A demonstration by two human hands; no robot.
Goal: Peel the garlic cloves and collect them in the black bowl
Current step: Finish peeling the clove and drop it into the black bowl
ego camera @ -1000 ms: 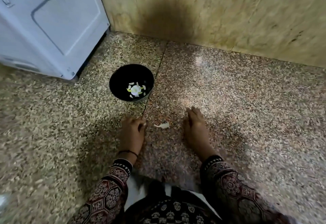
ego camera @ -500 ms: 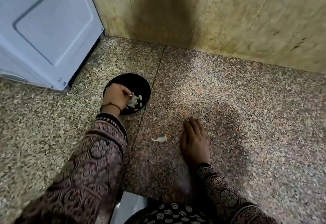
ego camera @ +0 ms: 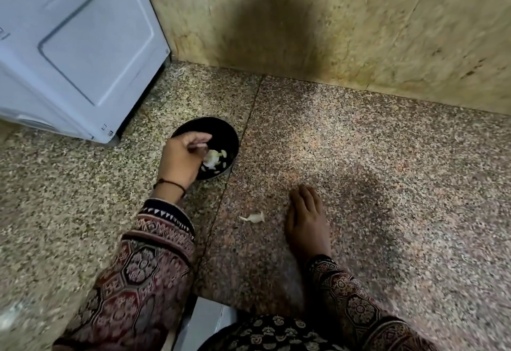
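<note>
floor (ego camera: 359, 184): speckled stone, two slabs; a dark seam runs from the wall towards the person
wall (ego camera: 359, 32): tan stone, with a dark smudge above the seam
white appliance (ego camera: 69, 46): far left, standing on the floor against the wall corner
left sleeve (ego camera: 143, 273): patterned, reaching forward towards the bowl
left hand (ego camera: 179, 161): over the near-left rim of the black bowl, fingers curled inward above the contents; fingertips are blurred, so it cannot be told whether they hold anything
right hand (ego camera: 307, 220): palm down flat on the floor, fingers straight and together, holding nothing
black bowl (ego camera: 221, 132): on the floor just left of the seam, near the appliance's corner
garlic cloves (ego camera: 214, 158): pale pieces in the bowl's bottom, just beside the left fingertips
loose garlic piece (ego camera: 254, 217): on the floor right of the seam, just beside the right hand, not touching it; unclear whether it is a clove or skin
wrist thread (ego camera: 170, 183): dark band on the left wrist
</note>
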